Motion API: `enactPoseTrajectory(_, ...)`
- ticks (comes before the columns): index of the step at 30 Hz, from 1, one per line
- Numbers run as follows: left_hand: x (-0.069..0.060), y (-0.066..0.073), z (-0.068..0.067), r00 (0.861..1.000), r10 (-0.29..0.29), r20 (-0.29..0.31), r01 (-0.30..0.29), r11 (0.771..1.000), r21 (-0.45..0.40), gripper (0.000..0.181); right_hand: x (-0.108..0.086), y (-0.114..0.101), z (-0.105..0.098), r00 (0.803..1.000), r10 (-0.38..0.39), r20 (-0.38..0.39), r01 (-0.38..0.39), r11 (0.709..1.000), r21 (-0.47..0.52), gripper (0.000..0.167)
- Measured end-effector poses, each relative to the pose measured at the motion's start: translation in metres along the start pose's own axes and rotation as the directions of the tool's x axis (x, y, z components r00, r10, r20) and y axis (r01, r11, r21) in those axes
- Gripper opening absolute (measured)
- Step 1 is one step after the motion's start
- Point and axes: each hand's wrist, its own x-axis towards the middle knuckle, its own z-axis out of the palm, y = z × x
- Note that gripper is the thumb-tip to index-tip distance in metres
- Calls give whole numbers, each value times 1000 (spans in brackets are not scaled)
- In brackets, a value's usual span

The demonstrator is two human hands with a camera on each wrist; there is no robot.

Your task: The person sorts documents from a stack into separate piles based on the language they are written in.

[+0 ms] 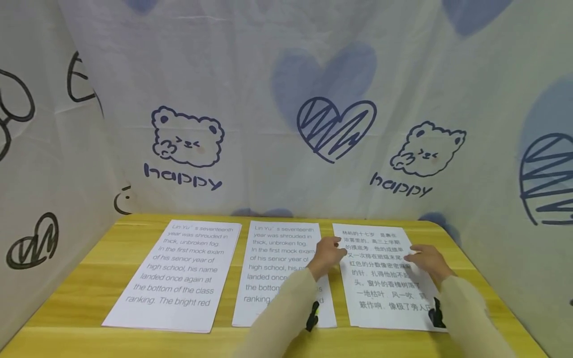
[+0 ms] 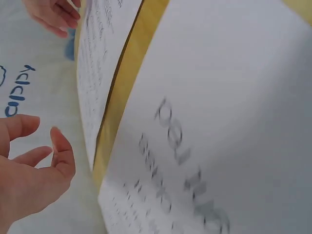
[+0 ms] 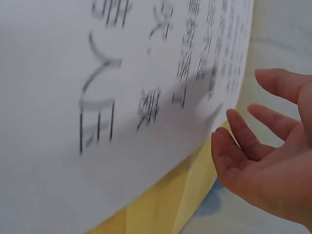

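Three printed paper piles lie side by side. The right one [image 1: 376, 278] bears Chinese text, and both hands are at its sides. My left hand [image 1: 328, 256] is by its left edge, over the gap towards the middle pile [image 1: 273, 258], with fingers loosely bent and apart in the left wrist view. Past the right edge, my right hand [image 1: 427, 261] has its fingers spread and gently bent. In the right wrist view nothing is in that hand, and its shadow falls on the Chinese sheet [image 3: 58, 97]. Whether fingertips touch paper edges is unclear. My left forearm partly hides the middle pile's English text.
A left pile [image 1: 179, 273] of English-text sheets lies on the yellow wood-grain table [image 1: 67, 308]. Behind and beside the table hangs a pale cloth [image 1: 259, 124] with drawn bears and hearts. Each wrist wears a black strap [image 1: 312, 316].
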Motion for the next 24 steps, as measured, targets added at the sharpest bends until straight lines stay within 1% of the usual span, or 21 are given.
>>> enactPoseTrajectory(2, -2, 1, -13, 999, 29, 31, -30, 999, 23, 47, 0, -6, 6, 999, -46, -4, 46, 999, 0, 62)
enactPoseTrajectory(4, -4, 0, -27, 997, 51, 50, -54, 997, 58, 46, -1, -14, 13, 997, -77, -8, 77, 997, 8, 59)
enactPoseTrajectory(5, -5, -1, -34, 997, 58, 56, -62, 996, 68, 46, -1, -17, 16, 995, -97, -12, 97, 995, -5, 57)
enactPoseTrajectory(7, -8, -2, -50, 995, 74, 60, -80, 992, 98, 45, -2, -25, 22, 993, -120, -18, 120, 992, -24, 54)
enactPoseTrajectory(9, -11, -5, -66, 995, 87, 55, -92, 990, 103, 43, -5, -34, 28, 988, -154, -19, 153, 987, -40, 52)
enactPoseTrajectory(10, -13, -6, -74, 995, 89, 50, -93, 991, 100, 42, -5, -38, 32, 985, -168, -41, 166, 985, -52, 50)
enactPoseTrajectory(13, -19, -11, -97, 996, 78, 35, -80, 995, 59, 40, -8, -50, 41, 973, -216, -77, 213, 976, -36, 45)
enactPoseTrajectory(16, -26, -18, -117, 998, 57, 14, -57, 998, 20, 40, -12, -61, 54, 966, -234, -109, 235, 972, -4, 43)
enactPoseTrajectory(20, -35, -29, -138, 999, 36, -15, -36, 999, -10, 44, -20, -73, 72, 964, -251, -89, 252, 968, 7, 45)
enactPoseTrajectory(24, -42, -39, -157, 999, 12, -40, -14, 999, -46, 49, -27, -84, 88, 950, -306, -62, 308, 951, 10, 49)
